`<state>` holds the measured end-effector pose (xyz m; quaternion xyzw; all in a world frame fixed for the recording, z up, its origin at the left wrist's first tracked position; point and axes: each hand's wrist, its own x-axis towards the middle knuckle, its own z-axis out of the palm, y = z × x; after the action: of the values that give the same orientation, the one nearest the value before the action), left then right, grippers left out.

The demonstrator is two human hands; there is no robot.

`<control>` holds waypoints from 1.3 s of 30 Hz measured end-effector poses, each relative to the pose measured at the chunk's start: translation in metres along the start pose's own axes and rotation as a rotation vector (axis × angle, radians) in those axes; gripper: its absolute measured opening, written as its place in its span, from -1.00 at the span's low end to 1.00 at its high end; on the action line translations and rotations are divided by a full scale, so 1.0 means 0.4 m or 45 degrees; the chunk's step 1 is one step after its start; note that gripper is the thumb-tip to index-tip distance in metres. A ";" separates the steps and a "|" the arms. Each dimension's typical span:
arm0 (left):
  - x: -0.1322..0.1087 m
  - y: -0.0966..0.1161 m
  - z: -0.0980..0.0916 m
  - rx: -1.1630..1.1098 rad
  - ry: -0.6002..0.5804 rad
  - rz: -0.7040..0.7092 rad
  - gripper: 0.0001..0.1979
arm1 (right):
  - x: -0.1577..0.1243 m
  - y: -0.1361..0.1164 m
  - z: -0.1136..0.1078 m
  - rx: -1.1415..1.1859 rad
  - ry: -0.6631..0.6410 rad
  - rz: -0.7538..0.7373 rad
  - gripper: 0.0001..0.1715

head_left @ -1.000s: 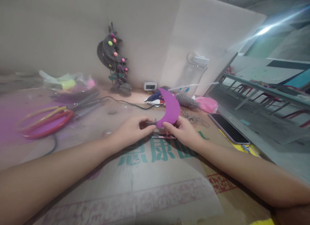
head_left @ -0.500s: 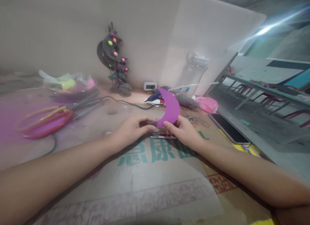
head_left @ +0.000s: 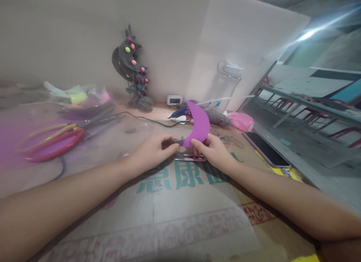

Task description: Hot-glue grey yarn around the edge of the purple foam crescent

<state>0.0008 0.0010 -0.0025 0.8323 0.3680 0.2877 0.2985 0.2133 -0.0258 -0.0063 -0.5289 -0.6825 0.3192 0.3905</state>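
Observation:
Between thumb and fingers, my right hand (head_left: 213, 149) grips a purple crescent-shaped piece (head_left: 201, 121), which stands up with its curve to the right. My left hand (head_left: 159, 151) is closed in a pinch at the crescent's lower tip, on grey yarn (head_left: 178, 141) that meets the tip. How the yarn is fixed there is too small to tell. Just below both hands a slim, shiny dark-and-pink object (head_left: 190, 158) lies on the printed cardboard (head_left: 175, 202); its kind is unclear. Behind the crescent are a blue glue gun (head_left: 179, 113) and a ball of grey yarn (head_left: 218, 117).
Red-and-yellow-handled scissors (head_left: 56, 143) lie left, near a plastic bag (head_left: 79, 98) of colourful bits. A grey crescent ornament (head_left: 129, 62) is against the wall. Further back are a small clock (head_left: 175, 100), a clear bottle (head_left: 225, 85) and a pink bag (head_left: 239, 121); a phone (head_left: 266, 149) lies right.
My left hand has shifted very slightly left, and more grey yarn shows at the crescent's lower tip. The crescent has moved slightly; my right hand keeps its grip.

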 end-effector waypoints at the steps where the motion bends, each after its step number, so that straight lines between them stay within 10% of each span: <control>1: 0.000 0.001 0.000 -0.002 0.005 0.000 -0.73 | 0.000 -0.001 0.000 0.010 0.001 -0.001 -0.56; 39: -0.002 0.002 -0.008 -0.029 -0.043 -0.022 -0.62 | 0.002 -0.009 -0.002 0.149 -0.036 0.037 -0.53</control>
<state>-0.0016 0.0010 -0.0001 0.8304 0.3666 0.2751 0.3167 0.2122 -0.0259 -0.0027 -0.5106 -0.6604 0.3718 0.4062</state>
